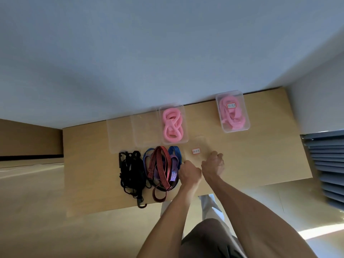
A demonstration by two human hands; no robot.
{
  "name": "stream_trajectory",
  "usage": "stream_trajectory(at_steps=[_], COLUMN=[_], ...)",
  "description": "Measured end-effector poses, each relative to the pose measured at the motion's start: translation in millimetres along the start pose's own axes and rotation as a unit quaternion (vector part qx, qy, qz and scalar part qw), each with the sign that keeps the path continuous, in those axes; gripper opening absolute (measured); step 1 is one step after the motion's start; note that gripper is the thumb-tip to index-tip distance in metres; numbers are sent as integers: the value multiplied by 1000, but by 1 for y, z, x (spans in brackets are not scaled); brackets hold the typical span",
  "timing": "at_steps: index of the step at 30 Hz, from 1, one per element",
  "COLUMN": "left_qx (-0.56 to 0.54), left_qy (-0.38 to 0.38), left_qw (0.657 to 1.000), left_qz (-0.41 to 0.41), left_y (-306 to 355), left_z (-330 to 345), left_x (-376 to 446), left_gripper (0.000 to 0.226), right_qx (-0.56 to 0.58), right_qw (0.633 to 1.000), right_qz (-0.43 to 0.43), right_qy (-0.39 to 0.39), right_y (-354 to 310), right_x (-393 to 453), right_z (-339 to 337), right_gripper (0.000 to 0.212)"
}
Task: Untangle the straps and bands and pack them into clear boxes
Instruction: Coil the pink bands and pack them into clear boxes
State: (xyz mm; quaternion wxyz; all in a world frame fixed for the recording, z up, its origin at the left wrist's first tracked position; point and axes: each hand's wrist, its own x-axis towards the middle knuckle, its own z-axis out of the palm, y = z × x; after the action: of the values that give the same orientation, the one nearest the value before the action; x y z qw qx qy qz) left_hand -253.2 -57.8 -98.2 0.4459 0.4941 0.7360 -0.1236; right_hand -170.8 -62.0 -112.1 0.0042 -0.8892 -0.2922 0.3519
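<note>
While both fists curl, left hand (189, 173) and right hand (214, 164) grasp contents unclear (blurred).

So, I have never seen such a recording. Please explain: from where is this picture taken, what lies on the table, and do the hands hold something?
There is no machine here. A person wears a camera on the head, so you look down along both arms. On the table lie a black strap tangle and a heap of striped bands. Behind them stand clear boxes: two empty, one open with pink bands, and one lidded, also with pink bands, farther right. A clear lid with a label lies near the hands. The left hand and right hand are curled beside it; whether they hold anything, I cannot tell.
</note>
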Motion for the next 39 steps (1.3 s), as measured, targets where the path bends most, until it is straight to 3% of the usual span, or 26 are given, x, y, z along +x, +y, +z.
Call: stream_trajectory(at_steps=[4, 7, 10, 14, 16, 20, 30, 36, 39], left_qx=[43, 39, 29, -9, 14, 66, 46, -108, -173], left_qy=[-3, 12, 108, 225, 215, 158, 59, 130, 131], left_qw=[999, 997, 983, 948, 953, 971, 975, 966, 954], left_qz=[33, 60, 142, 226, 211, 169, 211, 194, 208], left_y=[1, 8, 20, 35, 42, 45, 61, 55, 56], left_z=[-5, -18, -35, -52, -60, -66, -39, -43, -53], left_x=[7, 11, 11, 14, 18, 30, 21, 7, -4], left_gripper=[29, 30, 23, 19, 13, 25, 23, 26, 22], right_qx=[63, 115, 158, 198, 207, 211, 238, 294, 334], right_qw=[992, 986, 981, 971, 968, 967, 947, 925, 913], right_qz=[107, 120, 114, 131, 126, 91, 70, 53, 23], right_qy=[5, 1, -1, 41, 63, 115, 203, 233, 235], right_y=[21, 24, 13, -1, -7, -16, 4, 3, -12], right_x=[4, 3, -2, -7, -7, 0, 8, 4, 0], right_z=[-6, -8, -10, -16, -24, -42, -64, -82, -91], right_gripper=[36, 27, 18, 30, 34, 36, 33, 35, 33])
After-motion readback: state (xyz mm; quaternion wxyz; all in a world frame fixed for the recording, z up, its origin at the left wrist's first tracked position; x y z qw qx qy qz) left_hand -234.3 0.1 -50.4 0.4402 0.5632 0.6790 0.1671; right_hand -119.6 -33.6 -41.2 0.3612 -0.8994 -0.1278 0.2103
